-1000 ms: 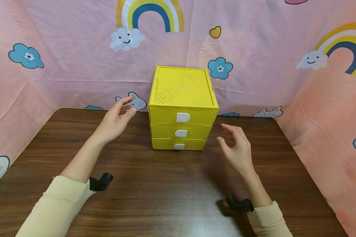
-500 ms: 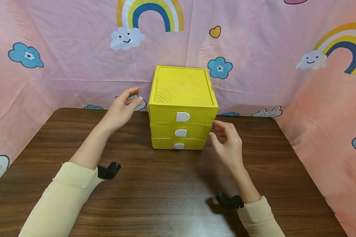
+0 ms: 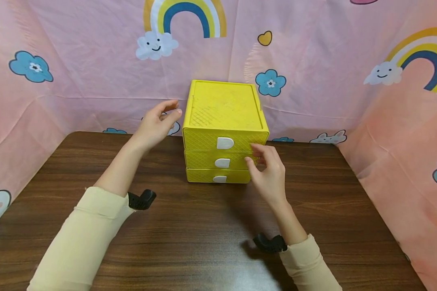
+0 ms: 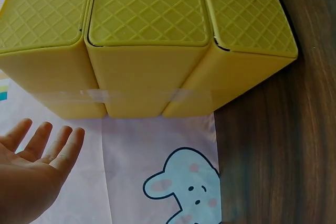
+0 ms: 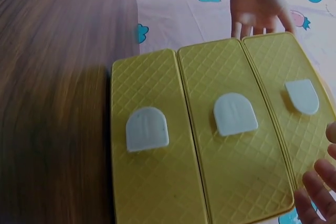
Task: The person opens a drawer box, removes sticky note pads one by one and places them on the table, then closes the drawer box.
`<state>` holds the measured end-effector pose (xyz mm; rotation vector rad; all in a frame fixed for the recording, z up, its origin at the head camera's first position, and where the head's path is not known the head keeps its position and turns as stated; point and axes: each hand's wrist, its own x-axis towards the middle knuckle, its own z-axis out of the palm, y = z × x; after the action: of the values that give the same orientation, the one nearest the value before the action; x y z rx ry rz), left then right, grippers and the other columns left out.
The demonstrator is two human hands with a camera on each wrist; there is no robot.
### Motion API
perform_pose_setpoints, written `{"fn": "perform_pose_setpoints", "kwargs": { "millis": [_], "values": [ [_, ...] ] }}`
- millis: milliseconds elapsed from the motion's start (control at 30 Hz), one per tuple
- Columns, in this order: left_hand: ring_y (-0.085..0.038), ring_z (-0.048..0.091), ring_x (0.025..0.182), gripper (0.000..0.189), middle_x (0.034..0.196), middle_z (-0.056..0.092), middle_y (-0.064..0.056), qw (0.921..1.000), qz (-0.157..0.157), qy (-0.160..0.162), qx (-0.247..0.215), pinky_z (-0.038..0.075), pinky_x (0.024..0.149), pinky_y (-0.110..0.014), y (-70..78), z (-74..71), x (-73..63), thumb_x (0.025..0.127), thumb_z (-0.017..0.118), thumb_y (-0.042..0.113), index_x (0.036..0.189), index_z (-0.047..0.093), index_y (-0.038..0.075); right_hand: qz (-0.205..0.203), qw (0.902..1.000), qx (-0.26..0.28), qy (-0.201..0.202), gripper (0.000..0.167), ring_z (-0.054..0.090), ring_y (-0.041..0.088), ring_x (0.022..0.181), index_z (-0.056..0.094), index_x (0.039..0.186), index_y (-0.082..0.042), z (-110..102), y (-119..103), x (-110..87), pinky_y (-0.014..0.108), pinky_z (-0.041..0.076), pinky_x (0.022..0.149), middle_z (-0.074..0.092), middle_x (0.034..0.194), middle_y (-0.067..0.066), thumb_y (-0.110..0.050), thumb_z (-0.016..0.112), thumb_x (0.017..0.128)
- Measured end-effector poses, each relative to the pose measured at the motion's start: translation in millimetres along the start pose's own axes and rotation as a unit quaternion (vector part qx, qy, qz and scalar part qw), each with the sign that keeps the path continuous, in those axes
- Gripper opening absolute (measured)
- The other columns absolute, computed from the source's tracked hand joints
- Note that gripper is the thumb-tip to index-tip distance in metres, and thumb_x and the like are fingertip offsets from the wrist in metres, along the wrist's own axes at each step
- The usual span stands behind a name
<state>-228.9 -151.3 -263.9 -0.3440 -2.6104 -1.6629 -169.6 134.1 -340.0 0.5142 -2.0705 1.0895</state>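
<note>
A yellow three-drawer box [image 3: 225,107] with a crosshatched front stands on the table, all its drawers closed. Each drawer bears a white handle: the top handle [image 3: 225,143], the middle handle [image 3: 222,163] and the bottom handle [image 3: 219,179]. My left hand [image 3: 154,127] hovers beside the box's upper left side, fingers relaxed and holding nothing; the left wrist view shows a gap between that hand [image 4: 39,166] and the box. My right hand [image 3: 269,171] is in front of the box's right edge, fingers loosely bent around nothing. Whether it touches the box, I cannot tell.
A dark brown wooden table [image 3: 189,242] carries the box. Behind it hangs a pink cloth [image 3: 105,72] printed with rainbows, clouds and flowers, which also runs along both sides. A black wrist device [image 3: 142,199] sits on the left cuff, another black device [image 3: 270,243] on the right.
Both hands have moved inward toward the box: the left one up and to the right, the right one to the left and slightly up. The box has stayed in place.
</note>
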Motion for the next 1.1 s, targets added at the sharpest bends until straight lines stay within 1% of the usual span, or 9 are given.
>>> {"fn": "perform_pose_setpoints", "kwargs": {
  "millis": [100,200,400,467,600,800,900,1100],
  "values": [
    [-0.025,0.045,0.125,0.058,0.144,0.034,-0.007,0.9999,-0.013,0.006,-0.007,0.040,0.098,-0.042,2.9,0.7,3.6,0.094,0.046,0.044,0.143,0.033,0.017,-0.001,1.0000,-0.003,0.001,0.030,0.059,0.017,0.087,0.063,0.108,-0.004,4,-3,1.6,0.032,0.051,0.071,0.060,0.095,0.010,-0.005,0.070,0.079],
    [-0.026,0.045,0.124,0.060,0.144,0.033,-0.007,0.9996,-0.028,0.003,-0.005,0.041,0.098,-0.041,4.7,0.4,6.9,0.094,0.045,0.045,0.144,0.032,0.016,-0.005,1.0000,0.001,0.004,0.029,0.059,0.019,0.087,0.063,0.107,-0.003,9,-7,3.1,0.033,0.052,0.071,0.060,0.095,0.011,-0.005,0.070,0.079],
    [-0.029,0.052,0.111,0.063,0.144,0.035,-0.006,0.9987,-0.050,-0.008,0.010,0.042,0.094,-0.041,7.1,-0.6,13.3,0.093,0.045,0.048,0.144,0.032,0.014,-0.007,1.0000,-0.001,0.006,0.029,0.059,0.019,0.088,0.064,0.107,-0.003,16,-14,7.1,0.033,0.051,0.073,0.059,0.095,0.011,-0.005,0.070,0.079],
    [-0.029,0.053,0.110,0.063,0.144,0.035,-0.005,0.9981,-0.060,-0.012,0.014,0.042,0.094,-0.041,8.1,-0.7,14.9,0.092,0.045,0.050,0.144,0.033,0.015,-0.009,0.9999,-0.003,0.007,0.028,0.059,0.019,0.088,0.064,0.107,-0.004,18,-16,8.3,0.033,0.051,0.074,0.059,0.095,0.011,-0.005,0.070,0.080],
    [-0.027,0.050,0.115,0.064,0.145,0.035,-0.003,0.9972,-0.071,-0.019,0.016,0.042,0.095,-0.041,10.2,-0.2,17.1,0.092,0.044,0.052,0.143,0.034,0.016,-0.012,0.9999,-0.009,0.005,0.028,0.059,0.020,0.089,0.063,0.107,-0.003,22,-21,10.1,0.034,0.051,0.075,0.059,0.095,0.011,-0.006,0.070,0.080],
    [-0.024,0.043,0.124,0.062,0.144,0.036,-0.005,0.9972,-0.071,-0.020,0.013,0.042,0.095,-0.040,12.6,2.2,19.3,0.092,0.045,0.049,0.143,0.035,0.013,-0.011,0.9997,-0.018,0.008,0.028,0.060,0.018,0.090,0.064,0.107,-0.004,28,-24,11.4,0.032,0.051,0.074,0.059,0.096,0.010,-0.006,0.070,0.079],
    [-0.023,0.039,0.127,0.063,0.144,0.036,-0.006,0.9966,-0.078,-0.023,0.009,0.041,0.097,-0.041,13.7,3.5,20.5,0.092,0.046,0.049,0.143,0.034,0.014,-0.011,0.9996,-0.022,0.011,0.026,0.059,0.019,0.089,0.064,0.106,-0.004,30,-26,12.3,0.031,0.050,0.074,0.058,0.094,0.010,-0.005,0.069,0.080],
    [-0.026,0.040,0.126,0.064,0.144,0.035,-0.008,0.9951,-0.094,-0.030,0.006,0.039,0.099,-0.042,16.9,3.9,23.4,0.092,0.046,0.048,0.144,0.032,0.013,-0.005,0.9992,-0.037,0.018,0.023,0.059,0.018,0.085,0.065,0.104,-0.004,35,-30,14.9,0.028,0.049,0.075,0.058,0.092,0.009,-0.007,0.068,0.081]
  ]
}}
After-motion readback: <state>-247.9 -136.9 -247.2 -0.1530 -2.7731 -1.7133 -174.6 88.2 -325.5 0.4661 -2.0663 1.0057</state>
